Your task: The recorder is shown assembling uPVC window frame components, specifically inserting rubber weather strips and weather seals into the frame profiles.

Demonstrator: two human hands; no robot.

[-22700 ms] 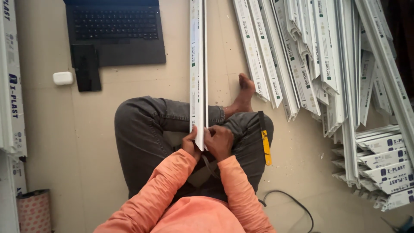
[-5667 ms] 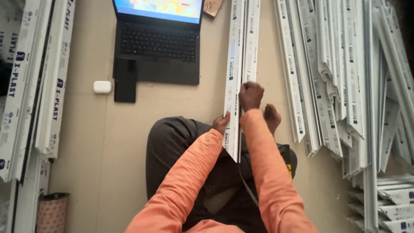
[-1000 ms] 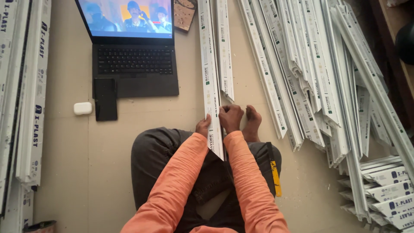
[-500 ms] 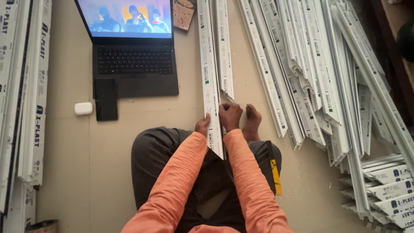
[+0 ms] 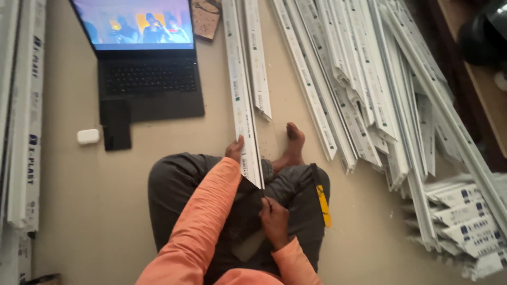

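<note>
I sit cross-legged on the floor. My left hand (image 5: 235, 150) grips the left edge of a long white plastic channel strip (image 5: 240, 95) near its near end. The strip runs away from me across the floor and its near end hangs over my lap. My right hand (image 5: 274, 220) is off the strip and rests low on my dark trousers, its fingers curled, with nothing visible in it. A second, shorter white strip (image 5: 257, 63) lies on the floor just right of the held one. My bare foot (image 5: 292, 145) sticks out beside them.
An open laptop (image 5: 150, 87) playing a video, a black phone (image 5: 116, 125) and a small white case (image 5: 88, 136) lie to the left. A big heap of white strips (image 5: 369, 89) fills the right, with labelled bundles (image 5: 467, 221) near it and more strips (image 5: 24, 132) at the far left.
My right hand has let go of the strip and dropped to my lap. The left hand still holds the strip. The camera has moved closer and tilted.
</note>
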